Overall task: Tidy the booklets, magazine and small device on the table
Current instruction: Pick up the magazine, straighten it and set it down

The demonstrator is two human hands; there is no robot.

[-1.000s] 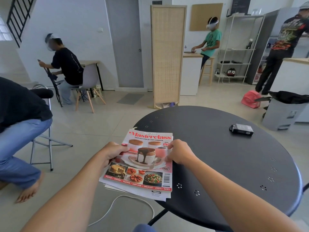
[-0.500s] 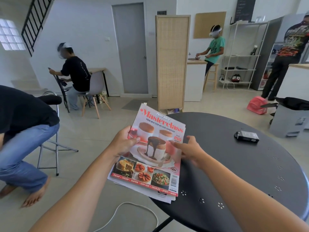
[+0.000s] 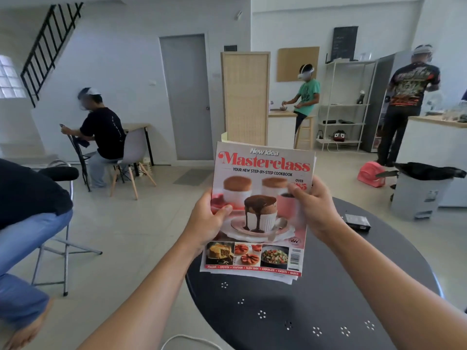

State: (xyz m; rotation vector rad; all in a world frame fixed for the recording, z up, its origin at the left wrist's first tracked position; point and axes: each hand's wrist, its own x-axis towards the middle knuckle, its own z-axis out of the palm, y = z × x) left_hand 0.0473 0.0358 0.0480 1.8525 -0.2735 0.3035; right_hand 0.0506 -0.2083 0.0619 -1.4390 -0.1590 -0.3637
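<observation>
I hold a stack upright above the round black table point(image 3: 298, 322). On its front is the red-and-white "Masterclass" cookbook magazine point(image 3: 262, 188); paler booklets point(image 3: 285, 280) peek out behind its bottom and top edges. My left hand point(image 3: 207, 221) grips the stack's left edge, thumb on the cover. My right hand point(image 3: 313, 205) grips the right edge. The small black device point(image 3: 357, 221) lies flat on the table to the right of my right wrist.
A seated person's leg point(image 3: 30, 231) and a metal chair point(image 3: 63, 248) are close on the left. A grey bin point(image 3: 417, 195) stands right of the table. A white cable point(image 3: 187, 339) lies on the floor below. Other people work further back.
Both hands have lifted the magazine stack off the table's left edge and tipped it upright in front of me. The device has stayed where it lay.
</observation>
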